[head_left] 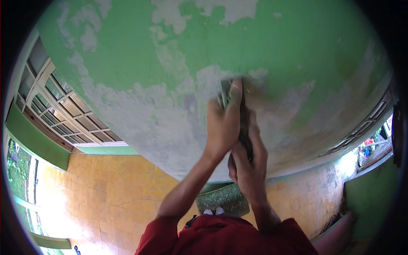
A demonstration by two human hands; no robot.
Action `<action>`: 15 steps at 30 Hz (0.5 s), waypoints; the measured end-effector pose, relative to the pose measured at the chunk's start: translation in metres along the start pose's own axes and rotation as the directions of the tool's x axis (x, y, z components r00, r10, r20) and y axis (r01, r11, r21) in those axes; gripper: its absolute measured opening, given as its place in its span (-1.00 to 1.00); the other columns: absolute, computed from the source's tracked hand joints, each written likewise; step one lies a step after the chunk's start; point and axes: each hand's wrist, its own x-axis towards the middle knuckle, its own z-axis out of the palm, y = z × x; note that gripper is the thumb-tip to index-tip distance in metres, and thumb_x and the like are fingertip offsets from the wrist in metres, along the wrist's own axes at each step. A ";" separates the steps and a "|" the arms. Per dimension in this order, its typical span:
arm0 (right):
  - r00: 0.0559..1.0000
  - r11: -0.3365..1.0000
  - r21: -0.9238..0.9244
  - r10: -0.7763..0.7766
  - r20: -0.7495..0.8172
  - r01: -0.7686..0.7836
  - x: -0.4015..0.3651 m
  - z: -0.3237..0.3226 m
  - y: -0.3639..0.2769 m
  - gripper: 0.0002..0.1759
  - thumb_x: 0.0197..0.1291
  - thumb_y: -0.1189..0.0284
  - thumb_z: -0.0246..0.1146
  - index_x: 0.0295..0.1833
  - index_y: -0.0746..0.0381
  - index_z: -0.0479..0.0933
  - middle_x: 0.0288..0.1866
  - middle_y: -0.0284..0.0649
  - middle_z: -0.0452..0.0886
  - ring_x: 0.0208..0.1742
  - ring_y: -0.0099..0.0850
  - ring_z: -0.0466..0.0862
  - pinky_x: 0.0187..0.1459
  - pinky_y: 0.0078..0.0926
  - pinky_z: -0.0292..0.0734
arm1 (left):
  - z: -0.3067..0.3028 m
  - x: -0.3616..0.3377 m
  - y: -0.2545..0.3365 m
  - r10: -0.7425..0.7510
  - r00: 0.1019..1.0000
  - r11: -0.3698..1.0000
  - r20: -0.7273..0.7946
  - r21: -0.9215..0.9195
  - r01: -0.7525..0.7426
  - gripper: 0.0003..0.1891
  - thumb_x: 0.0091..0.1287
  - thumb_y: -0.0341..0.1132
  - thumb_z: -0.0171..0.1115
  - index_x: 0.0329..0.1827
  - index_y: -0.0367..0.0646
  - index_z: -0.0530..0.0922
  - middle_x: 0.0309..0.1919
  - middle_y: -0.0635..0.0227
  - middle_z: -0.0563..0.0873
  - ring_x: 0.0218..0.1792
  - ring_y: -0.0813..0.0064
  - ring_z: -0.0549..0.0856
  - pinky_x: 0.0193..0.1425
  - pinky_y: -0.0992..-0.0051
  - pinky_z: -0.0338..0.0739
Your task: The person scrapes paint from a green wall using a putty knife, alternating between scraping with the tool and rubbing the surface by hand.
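A paint scraper (245, 132) with a dark handle stands against the wall (144, 110), its blade blurred at the lower edge of the green paint. My right hand (251, 170) is wrapped round the handle. Higher up, my left hand (224, 123) is closed on the scraper near the blade, one finger stretched along it. Part of the tool is hidden behind my fingers. Green paint (263, 46) covers the upper wall, with bare grey-white patches below and around it.
Below the wall lies a dark mat (225, 199) strewn with pale flakes, my feet at its edge. Yellow tiles (114, 187) cover the floor. White-framed glass doors (63, 102) stand at left, and a low green wall (369, 199) at right.
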 end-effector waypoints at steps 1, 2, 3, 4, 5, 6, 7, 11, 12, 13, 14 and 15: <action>0.997 0.997 0.013 0.072 0.029 -0.072 -0.006 -0.002 0.007 -0.40 0.50 0.53 0.07 0.61 0.34 0.20 -0.18 -0.29 0.52 -0.54 -0.71 0.44 -0.59 -0.64 0.32 | -0.005 -0.007 -0.010 -0.072 0.997 0.996 0.016 -0.043 0.072 -0.60 0.65 -0.07 0.12 -0.34 -0.16 0.51 -0.62 0.38 0.58 -0.61 0.54 0.62 -0.55 0.44 0.55; 0.998 0.998 0.014 0.060 0.030 -0.060 -0.003 -0.005 0.006 -0.40 0.50 0.53 0.07 0.61 0.34 0.20 -0.18 -0.29 0.52 -0.54 -0.71 0.44 -0.59 -0.64 0.32 | -0.007 -0.001 -0.017 -0.060 0.998 0.997 0.021 -0.043 0.061 -0.60 0.65 -0.07 0.12 -0.34 -0.16 0.51 -0.62 0.38 0.58 -0.61 0.54 0.62 -0.55 0.44 0.55; 0.995 0.994 0.055 0.088 0.046 -0.091 -0.002 -0.005 -0.003 -0.40 0.50 0.54 0.06 0.60 0.33 0.20 -0.23 -0.31 0.52 -0.58 -0.72 0.43 -0.63 -0.65 0.29 | -0.005 0.002 -0.012 -0.023 0.999 1.000 0.028 0.003 0.023 -0.59 0.66 -0.06 0.12 -0.34 -0.16 0.51 -0.62 0.37 0.58 -0.62 0.54 0.62 -0.55 0.44 0.55; 0.990 0.986 0.094 0.130 0.063 -0.135 -0.001 -0.007 -0.012 -0.40 0.50 0.54 0.05 0.60 0.33 0.20 -0.27 -0.32 0.51 -0.62 -0.72 0.41 -0.67 -0.66 0.26 | -0.001 0.001 -0.002 0.002 0.999 0.999 0.033 0.048 -0.003 -0.58 0.66 -0.06 0.11 -0.34 -0.17 0.51 -0.62 0.36 0.59 -0.62 0.53 0.62 -0.54 0.44 0.55; 0.989 0.988 0.096 0.116 0.097 -0.125 0.005 -0.009 -0.017 -0.41 0.49 0.56 0.03 0.60 0.31 0.21 -0.31 -0.34 0.50 -0.66 -0.73 0.37 -0.69 -0.66 0.23 | 0.007 0.004 0.012 -0.038 0.998 0.998 0.050 -0.049 0.040 -0.57 0.65 -0.05 0.11 -0.36 -0.17 0.51 -0.62 0.33 0.61 -0.62 0.54 0.62 -0.55 0.46 0.55; 0.988 0.987 0.096 0.122 0.090 -0.131 0.002 -0.008 -0.015 -0.41 0.49 0.56 0.03 0.60 0.31 0.21 -0.31 -0.34 0.50 -0.66 -0.73 0.37 -0.69 -0.66 0.23 | 0.008 0.000 0.010 -0.046 0.998 0.998 0.053 -0.049 0.049 -0.57 0.65 -0.05 0.11 -0.36 -0.17 0.51 -0.62 0.33 0.61 -0.62 0.54 0.62 -0.55 0.46 0.55; 0.994 0.989 0.105 0.096 0.053 -0.101 0.003 -0.006 -0.009 -0.42 0.49 0.56 0.04 0.59 0.31 0.22 -0.35 -0.37 0.49 -0.66 -0.74 0.37 -0.69 -0.67 0.22 | 0.008 -0.001 0.008 -0.061 0.996 0.995 0.062 -0.078 0.066 -0.56 0.65 -0.04 0.11 -0.36 -0.17 0.52 -0.63 0.32 0.61 -0.62 0.54 0.62 -0.55 0.46 0.54; 0.997 0.993 0.105 0.062 -0.037 -0.057 0.002 -0.005 -0.009 -0.34 0.48 0.56 0.05 0.65 0.30 0.15 -0.41 -0.42 0.46 -0.67 -0.75 0.35 -0.69 -0.68 0.19 | 0.015 0.003 0.000 -0.019 0.998 1.000 0.066 -0.018 0.020 -0.54 0.65 -0.10 0.11 -0.42 -0.24 0.54 -0.65 0.39 0.57 -0.61 0.63 0.53 -0.56 0.48 0.42; 0.999 0.994 0.111 0.022 -0.044 -0.017 0.005 -0.008 -0.012 -0.30 0.48 0.57 0.05 0.69 0.29 0.11 -0.41 -0.42 0.46 -0.67 -0.75 0.34 -0.69 -0.68 0.19 | 0.022 0.006 0.007 0.041 0.998 0.998 0.055 0.040 -0.043 -0.51 0.66 -0.15 0.10 -0.47 -0.29 0.53 -0.66 0.45 0.52 -0.58 0.71 0.46 -0.56 0.49 0.33; 0.999 0.992 0.121 0.042 -0.013 -0.041 0.013 -0.013 -0.020 -0.25 0.48 0.58 0.04 0.73 0.26 0.03 -0.41 -0.43 0.45 -0.66 -0.75 0.34 -0.69 -0.68 0.18 | 0.028 0.015 0.021 0.039 0.992 0.999 0.121 -0.030 -0.036 -0.54 0.66 -0.17 0.11 -0.42 -0.32 0.54 -0.64 0.47 0.51 -0.57 0.73 0.43 -0.55 0.48 0.32; 0.999 0.992 0.118 0.050 -0.018 -0.047 0.008 -0.013 -0.019 -0.25 0.48 0.58 0.04 0.73 0.26 0.03 -0.41 -0.43 0.45 -0.66 -0.75 0.34 -0.69 -0.68 0.18 | 0.030 0.012 0.016 0.031 0.992 0.999 0.122 -0.032 -0.027 -0.54 0.66 -0.17 0.11 -0.42 -0.32 0.54 -0.64 0.47 0.51 -0.57 0.73 0.43 -0.55 0.48 0.32; 0.997 0.993 0.105 0.055 -0.056 -0.049 0.002 -0.011 -0.018 -0.28 0.49 0.58 0.03 0.71 0.28 0.07 -0.42 -0.43 0.45 -0.67 -0.76 0.33 -0.69 -0.69 0.18 | 0.032 0.009 0.009 0.071 0.994 0.997 0.080 -0.030 -0.069 -0.56 0.66 -0.17 0.11 -0.39 -0.31 0.55 -0.62 0.47 0.52 -0.56 0.73 0.43 -0.55 0.49 0.32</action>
